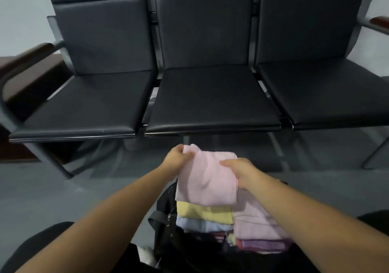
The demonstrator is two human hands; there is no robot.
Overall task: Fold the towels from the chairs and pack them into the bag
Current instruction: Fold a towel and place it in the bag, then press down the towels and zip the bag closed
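Observation:
A folded pale pink towel (207, 180) hangs in the air above an open black bag (166, 220) on the floor. My left hand (179, 157) pinches its far left corner. My right hand (240, 171) grips its right edge, thumb on top. Inside the bag lie a folded yellow towel (205, 212), a light blue towel (202, 225) under it, another pink towel (255, 222) to the right and a purple one (263, 245) near me. The three black chair seats (210, 102) ahead hold no towels.
The row of black padded chairs has wooden armrests at the left (25, 62) and far right (379, 21). Grey floor (63, 188) lies between the chairs and me. My dark-clad knees show at the bottom left and right.

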